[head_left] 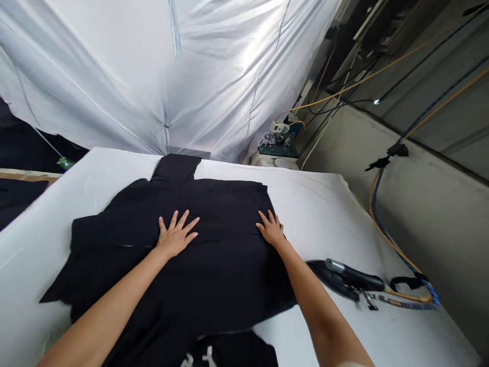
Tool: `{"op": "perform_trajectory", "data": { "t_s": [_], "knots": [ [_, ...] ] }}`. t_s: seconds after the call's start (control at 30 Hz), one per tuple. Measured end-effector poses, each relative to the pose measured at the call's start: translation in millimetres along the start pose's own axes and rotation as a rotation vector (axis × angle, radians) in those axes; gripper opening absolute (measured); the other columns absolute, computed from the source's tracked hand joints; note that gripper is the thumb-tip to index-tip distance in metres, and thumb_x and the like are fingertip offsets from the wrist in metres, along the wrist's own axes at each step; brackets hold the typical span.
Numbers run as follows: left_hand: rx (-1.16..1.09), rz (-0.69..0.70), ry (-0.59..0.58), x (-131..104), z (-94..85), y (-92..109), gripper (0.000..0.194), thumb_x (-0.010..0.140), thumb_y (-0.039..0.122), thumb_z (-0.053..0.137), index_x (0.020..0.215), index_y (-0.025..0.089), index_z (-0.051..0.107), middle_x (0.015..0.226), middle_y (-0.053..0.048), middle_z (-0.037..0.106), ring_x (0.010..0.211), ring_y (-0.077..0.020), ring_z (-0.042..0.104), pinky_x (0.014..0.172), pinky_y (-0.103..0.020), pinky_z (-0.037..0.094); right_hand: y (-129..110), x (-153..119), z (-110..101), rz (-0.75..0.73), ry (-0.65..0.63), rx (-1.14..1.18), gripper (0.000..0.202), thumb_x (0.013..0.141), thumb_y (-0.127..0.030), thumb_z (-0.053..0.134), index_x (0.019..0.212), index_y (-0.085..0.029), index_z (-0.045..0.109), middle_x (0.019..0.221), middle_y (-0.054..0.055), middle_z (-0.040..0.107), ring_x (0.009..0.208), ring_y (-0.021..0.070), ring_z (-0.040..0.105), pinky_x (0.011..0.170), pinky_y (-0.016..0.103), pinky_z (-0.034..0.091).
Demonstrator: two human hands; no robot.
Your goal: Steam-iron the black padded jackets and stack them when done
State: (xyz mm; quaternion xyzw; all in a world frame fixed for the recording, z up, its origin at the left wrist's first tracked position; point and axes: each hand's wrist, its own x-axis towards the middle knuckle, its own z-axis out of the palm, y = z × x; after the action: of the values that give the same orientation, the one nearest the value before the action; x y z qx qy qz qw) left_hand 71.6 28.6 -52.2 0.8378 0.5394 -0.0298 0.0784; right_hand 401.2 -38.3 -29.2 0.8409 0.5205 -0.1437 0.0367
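Observation:
A black garment [214,270] lies spread out on a white-covered table [313,214], one sleeve-like part pointing to the far edge. Flat on its middle rests my left hand [175,238], fingers spread apart. My right hand [272,228] presses on the garment's right edge with its fingers stretched out. Neither hand grips anything. At the near edge of the cloth, two small whitish strips [208,357] show, partly cut off by the frame. To the right of my right forearm sits a black steam iron [344,279], joined to a hose and cord.
A yellow and blue hose [376,219] runs from the iron up along the right wall. Behind the table hangs silvery-white sheeting [214,76]. A green machine [280,142] stands past the far edge. Dark cloth [19,199] lies on another surface at left.

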Motion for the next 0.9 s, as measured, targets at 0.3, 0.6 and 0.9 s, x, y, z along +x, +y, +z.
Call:
{"op": "perform_trajectory", "data": {
  "t_s": [0.3,0.6,0.9],
  "knots": [
    [-0.011,0.076,0.142,-89.0,23.8,51.8,0.058,0.082,0.051,0.038,0.137,0.039,0.023,0.150,-0.001,0.009,0.134,-0.0349,-0.003,0.097,-0.067,-0.002,25.3,-82.8,32.8,0.130,0.233,0.057,0.057,0.087,-0.052,0.031,0.137,-0.026,0.029,0.135,0.013,0.034,0.120,0.0296,0.032,0.095,0.043,0.027],
    [-0.049,0.008,0.012,-117.7,39.9,45.6,0.066,0.075,0.060,0.043,0.135,0.046,0.017,0.150,0.004,0.000,0.130,-0.0432,-0.014,0.092,-0.071,-0.003,30.3,-118.3,85.5,0.157,0.258,-0.034,0.067,0.084,-0.062,0.024,0.142,-0.028,0.016,0.146,0.011,0.014,0.130,0.0342,0.014,0.102,0.048,0.008],
    [-0.054,0.056,-0.007,-132.7,42.8,48.7,0.065,0.076,0.060,0.043,0.134,0.047,0.017,0.150,0.005,0.000,0.129,-0.0453,-0.014,0.093,-0.070,-0.004,43.1,-134.8,83.9,0.267,0.204,-0.003,0.063,0.085,-0.059,0.025,0.141,-0.032,0.018,0.146,0.012,0.016,0.130,0.0335,0.018,0.101,0.050,0.007]
  ]
}}
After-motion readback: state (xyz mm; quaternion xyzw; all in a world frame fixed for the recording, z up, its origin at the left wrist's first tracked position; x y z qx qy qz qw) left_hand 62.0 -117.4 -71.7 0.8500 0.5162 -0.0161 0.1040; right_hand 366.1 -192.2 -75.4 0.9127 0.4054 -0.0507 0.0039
